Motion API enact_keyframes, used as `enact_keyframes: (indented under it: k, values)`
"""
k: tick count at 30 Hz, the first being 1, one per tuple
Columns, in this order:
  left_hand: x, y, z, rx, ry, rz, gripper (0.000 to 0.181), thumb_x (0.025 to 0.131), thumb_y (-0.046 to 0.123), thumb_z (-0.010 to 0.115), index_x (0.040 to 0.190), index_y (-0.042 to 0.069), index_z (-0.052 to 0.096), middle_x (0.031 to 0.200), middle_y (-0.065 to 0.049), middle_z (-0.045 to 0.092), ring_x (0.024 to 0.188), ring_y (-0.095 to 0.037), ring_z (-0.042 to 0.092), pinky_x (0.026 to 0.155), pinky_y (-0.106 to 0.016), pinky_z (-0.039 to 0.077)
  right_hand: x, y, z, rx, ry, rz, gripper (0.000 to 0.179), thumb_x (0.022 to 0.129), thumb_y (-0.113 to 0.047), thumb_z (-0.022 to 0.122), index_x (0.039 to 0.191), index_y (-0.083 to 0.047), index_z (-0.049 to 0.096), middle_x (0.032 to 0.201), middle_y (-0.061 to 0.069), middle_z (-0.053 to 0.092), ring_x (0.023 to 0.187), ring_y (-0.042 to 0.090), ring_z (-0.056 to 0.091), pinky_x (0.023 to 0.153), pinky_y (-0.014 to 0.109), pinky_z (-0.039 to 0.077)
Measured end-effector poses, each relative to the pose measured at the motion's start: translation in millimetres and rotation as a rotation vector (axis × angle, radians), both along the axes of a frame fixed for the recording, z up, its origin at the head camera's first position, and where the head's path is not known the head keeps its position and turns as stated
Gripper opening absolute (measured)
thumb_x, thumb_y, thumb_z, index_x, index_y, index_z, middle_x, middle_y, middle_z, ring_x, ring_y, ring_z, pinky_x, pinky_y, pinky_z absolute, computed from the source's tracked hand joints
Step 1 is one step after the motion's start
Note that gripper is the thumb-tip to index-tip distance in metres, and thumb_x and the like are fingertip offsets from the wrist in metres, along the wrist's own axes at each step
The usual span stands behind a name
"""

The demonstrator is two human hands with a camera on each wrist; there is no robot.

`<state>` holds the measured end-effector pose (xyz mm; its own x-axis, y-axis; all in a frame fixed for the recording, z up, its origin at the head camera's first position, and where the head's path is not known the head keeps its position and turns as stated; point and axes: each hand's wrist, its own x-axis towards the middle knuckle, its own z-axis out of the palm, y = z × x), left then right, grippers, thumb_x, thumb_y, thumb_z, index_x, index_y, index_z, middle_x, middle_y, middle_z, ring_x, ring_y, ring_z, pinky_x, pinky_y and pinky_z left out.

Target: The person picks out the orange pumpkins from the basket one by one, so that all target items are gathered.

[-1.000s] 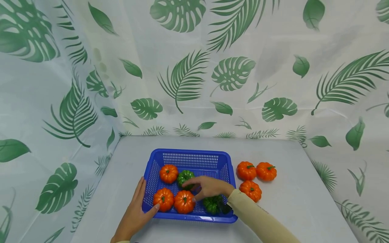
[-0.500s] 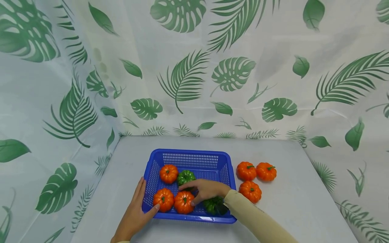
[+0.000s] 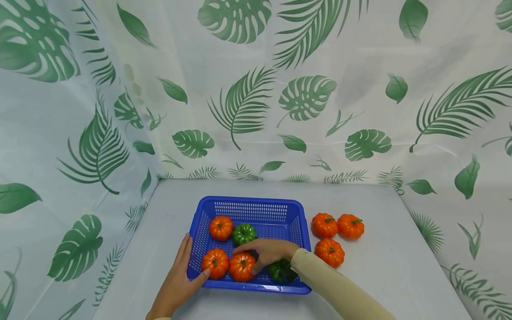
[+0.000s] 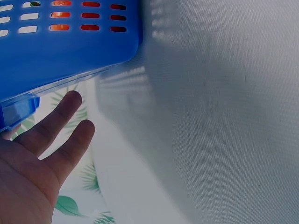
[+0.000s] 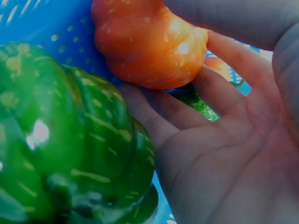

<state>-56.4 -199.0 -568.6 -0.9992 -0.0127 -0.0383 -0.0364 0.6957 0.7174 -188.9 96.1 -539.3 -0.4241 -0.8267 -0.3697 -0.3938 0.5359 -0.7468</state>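
My right hand point(image 3: 269, 252) reaches into the blue basket point(image 3: 252, 288) and holds an orange toy pumpkin point(image 3: 241, 268) at the front middle. In the right wrist view, thumb and fingers lie around this orange pumpkin point(image 5: 149, 46), with a green pumpkin point(image 5: 70, 140) close beside the hand. My left hand point(image 3: 176, 280) rests at the basket's left side, its thumb over the rim; the left wrist view shows straight, spread fingers outside the wall. Another orange pumpkin point(image 3: 215, 263) lies near that thumb. Behind are an orange pumpkin point(image 3: 221, 228) and a green one point(image 3: 244, 234).
To the right of the basket, three orange pumpkins point(image 3: 330, 252) lie on the white table point(image 3: 384, 271). My right forearm partly covers green pumpkin surface point(image 3: 280, 271) in the basket's front right. A leaf-patterned sheet point(image 3: 256, 160) stands behind and at both sides.
My right hand has come towards me, from beside the green pumpkin to the front middle orange one. The back left orange pumpkin has shifted slightly. My left hand stays put.
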Motion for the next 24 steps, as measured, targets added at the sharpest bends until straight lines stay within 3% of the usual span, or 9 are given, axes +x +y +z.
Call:
enact_keyframes:
  k: [10, 18, 24]
  values:
    - [-0.3, 1.3, 2.9, 0.006, -0.023, 0.008, 0.114, 0.093, 0.064, 0.072, 0.174, 0.012, 0.010, 0.180, -0.010, 0.001, 0.160, -0.046, 0.018, 0.117, -0.068, 0.026, 1.4, -0.8, -0.8, 0.041, 0.029, -0.002, 0.071, 0.092, -0.016, 0.086, 0.155, -0.034, 0.059, 0.155, -0.005, 0.056, 0.140, 0.017, 0.051, 0.120, 0.054, 0.039]
    - [-0.2, 1.6, 4.3, -0.001, -0.029, 0.011, 0.115, 0.093, 0.067, 0.071, 0.173, 0.011, 0.011, 0.180, -0.012, 0.001, 0.160, -0.047, 0.018, 0.116, -0.069, 0.027, -1.7, -1.1, -1.4, -0.006, 0.073, 0.020, 0.070, 0.090, -0.017, 0.089, 0.153, -0.028, 0.062, 0.151, -0.007, 0.060, 0.137, 0.013, 0.054, 0.119, 0.047, 0.042]
    - [-0.1, 1.9, 4.4, -0.004, -0.025, 0.014, 0.115, 0.092, 0.067, 0.071, 0.173, 0.011, 0.011, 0.180, -0.012, 0.002, 0.160, -0.047, 0.018, 0.116, -0.069, 0.027, -2.3, -0.3, -0.2, -0.026, 0.073, 0.003, 0.069, 0.090, -0.018, 0.089, 0.152, -0.026, 0.063, 0.147, -0.008, 0.062, 0.133, 0.013, 0.056, 0.117, 0.048, 0.044]
